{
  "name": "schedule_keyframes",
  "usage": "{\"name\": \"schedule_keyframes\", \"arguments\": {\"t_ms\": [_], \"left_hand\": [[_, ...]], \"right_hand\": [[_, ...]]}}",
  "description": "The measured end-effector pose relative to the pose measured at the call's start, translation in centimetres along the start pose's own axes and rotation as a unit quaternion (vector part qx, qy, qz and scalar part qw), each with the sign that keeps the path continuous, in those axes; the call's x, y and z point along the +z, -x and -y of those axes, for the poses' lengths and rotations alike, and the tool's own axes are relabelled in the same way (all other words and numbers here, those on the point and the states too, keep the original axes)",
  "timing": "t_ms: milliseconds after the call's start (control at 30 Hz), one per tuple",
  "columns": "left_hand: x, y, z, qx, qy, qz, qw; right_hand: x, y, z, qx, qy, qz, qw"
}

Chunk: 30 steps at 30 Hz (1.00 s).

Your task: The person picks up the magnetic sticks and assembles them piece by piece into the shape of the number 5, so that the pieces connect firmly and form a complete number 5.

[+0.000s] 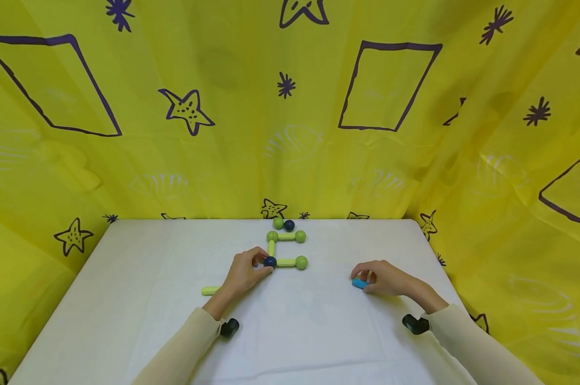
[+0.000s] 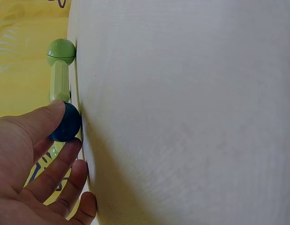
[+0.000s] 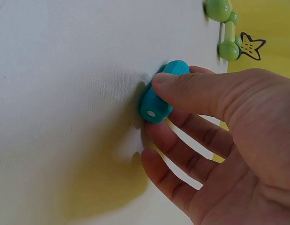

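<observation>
Fingers of the right hand [image 1: 385, 279] pinch a blue rod [image 3: 156, 101], its end white-dotted, at three o'clock from the left hand [image 1: 244, 274], whose wrist partly hides a lime stick [image 1: 209, 291] at eight o'clock. We see left fingers pinching a navy ball [image 1: 270, 262] cornering a green frame [image 1: 286, 263]; at twelve o'clock beyond, two more balls [image 1: 278, 223]

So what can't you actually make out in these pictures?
Head view: loose green stick, right end hidden by the left wrist.
Head view: blue stick, one end hidden by the right hand.
Head view: back green ball and back navy ball, too small to tell whether they touch.
Left wrist view: held navy ball, partly covered by the left hand.
Right wrist view: topmost green ball, cut off by the top edge.
</observation>
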<state>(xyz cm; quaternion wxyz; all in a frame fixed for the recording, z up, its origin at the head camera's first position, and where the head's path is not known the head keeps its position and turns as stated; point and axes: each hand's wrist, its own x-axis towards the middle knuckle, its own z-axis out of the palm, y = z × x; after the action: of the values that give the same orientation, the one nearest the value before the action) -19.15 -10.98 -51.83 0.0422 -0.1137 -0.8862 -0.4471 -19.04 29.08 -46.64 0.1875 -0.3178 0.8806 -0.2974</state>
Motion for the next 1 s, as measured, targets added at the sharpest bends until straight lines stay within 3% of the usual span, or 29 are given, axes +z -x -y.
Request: {"name": "schedule_keyframes", "arguments": {"t_ms": [400, 1000], "left_hand": [[-0.08, 0.04, -0.16, 0.005, -0.001, -0.002, 1.0000], [-0.10, 0.14, -0.29, -0.002, 0.003, 0.001, 1.0000]], "right_hand": [[-0.18, 0.30, 0.03, 0.007, -0.003, -0.019, 0.9998], [-0.74, 0.61, -0.13, -0.024, -0.081, -0.060, 0.9946]]}}
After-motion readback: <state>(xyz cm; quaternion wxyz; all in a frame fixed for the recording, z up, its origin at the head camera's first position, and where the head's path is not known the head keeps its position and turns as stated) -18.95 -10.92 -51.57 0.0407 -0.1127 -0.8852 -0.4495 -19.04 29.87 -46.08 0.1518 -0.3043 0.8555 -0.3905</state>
